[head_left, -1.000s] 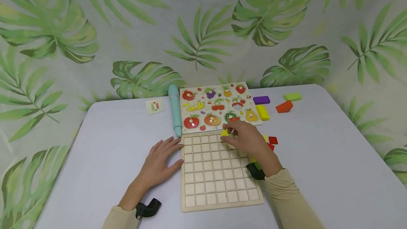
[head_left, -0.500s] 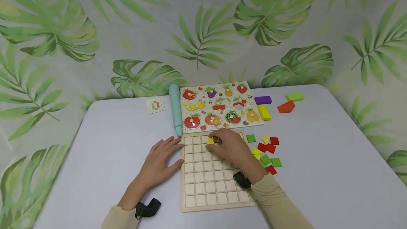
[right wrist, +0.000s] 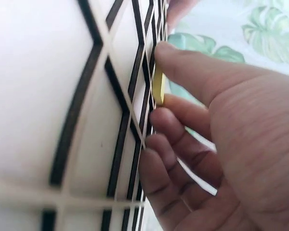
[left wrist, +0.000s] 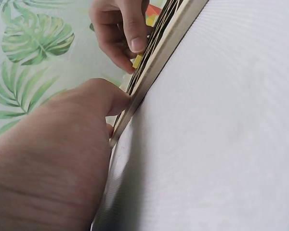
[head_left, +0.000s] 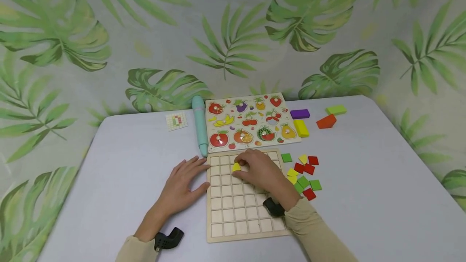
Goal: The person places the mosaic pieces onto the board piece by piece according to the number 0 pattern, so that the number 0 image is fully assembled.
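Observation:
My right hand (head_left: 256, 170) pinches a small yellow tile (head_left: 236, 167) between thumb and index finger, over the upper part of a wooden grid board (head_left: 234, 202). In the right wrist view the yellow tile (right wrist: 158, 87) is tilted on edge against the board's cells. My left hand (head_left: 183, 188) lies with fingers spread, its fingertips and thumb touching the board's left edge. Loose square tiles lie right of the board: several red ones (head_left: 309, 169), several green ones (head_left: 315, 184) and yellow pieces (head_left: 292, 172). My right forearm covers the board's lower right corner.
A fruit peg puzzle (head_left: 233, 132) lies behind the grid board, with a turquoise pen-shaped object (head_left: 200, 122) along its left side. A small patterned grid card (head_left: 176, 121) is farther left. Purple (head_left: 300, 114), yellow (head_left: 301, 128), orange-red (head_left: 326, 121) and lime (head_left: 336, 110) blocks stand back right.
My right hand has carried the yellow tile left and toward me, from the board's top right area to its upper middle. The loose tiles at right have come into view. My left hand stays put.

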`<state>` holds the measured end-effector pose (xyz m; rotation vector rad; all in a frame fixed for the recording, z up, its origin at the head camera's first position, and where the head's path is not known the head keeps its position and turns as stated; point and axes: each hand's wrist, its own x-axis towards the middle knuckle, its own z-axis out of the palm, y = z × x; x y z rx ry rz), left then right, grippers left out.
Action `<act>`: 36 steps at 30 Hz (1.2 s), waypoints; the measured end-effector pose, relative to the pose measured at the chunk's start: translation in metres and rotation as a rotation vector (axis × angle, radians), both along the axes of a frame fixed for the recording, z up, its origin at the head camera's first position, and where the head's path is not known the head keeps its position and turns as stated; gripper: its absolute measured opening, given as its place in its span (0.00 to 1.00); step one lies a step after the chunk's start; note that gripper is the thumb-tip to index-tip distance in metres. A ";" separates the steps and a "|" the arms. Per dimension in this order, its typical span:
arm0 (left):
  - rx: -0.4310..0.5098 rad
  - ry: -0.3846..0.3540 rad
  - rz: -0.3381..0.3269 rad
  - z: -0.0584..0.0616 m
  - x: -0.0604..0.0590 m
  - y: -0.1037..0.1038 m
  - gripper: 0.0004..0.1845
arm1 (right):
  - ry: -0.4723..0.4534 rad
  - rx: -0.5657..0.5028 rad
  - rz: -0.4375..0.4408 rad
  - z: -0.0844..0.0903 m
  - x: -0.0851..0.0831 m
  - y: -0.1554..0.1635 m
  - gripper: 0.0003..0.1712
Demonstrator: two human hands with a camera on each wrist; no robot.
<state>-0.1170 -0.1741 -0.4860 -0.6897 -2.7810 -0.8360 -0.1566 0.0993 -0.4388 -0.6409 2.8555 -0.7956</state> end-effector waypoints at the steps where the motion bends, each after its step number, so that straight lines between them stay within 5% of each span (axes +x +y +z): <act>1: 0.000 -0.003 -0.001 0.000 0.000 0.000 0.26 | 0.002 -0.002 0.015 0.000 0.000 0.002 0.20; 8: -0.004 -0.006 -0.007 0.000 -0.002 0.001 0.26 | 0.064 -0.015 0.181 -0.002 -0.002 0.014 0.14; 25: 0.009 0.011 0.002 0.000 0.000 0.002 0.27 | 0.054 0.007 0.230 0.003 0.001 0.018 0.14; 36: 0.020 0.007 0.001 0.000 0.001 0.001 0.28 | 0.062 -0.023 0.192 0.014 0.001 0.049 0.17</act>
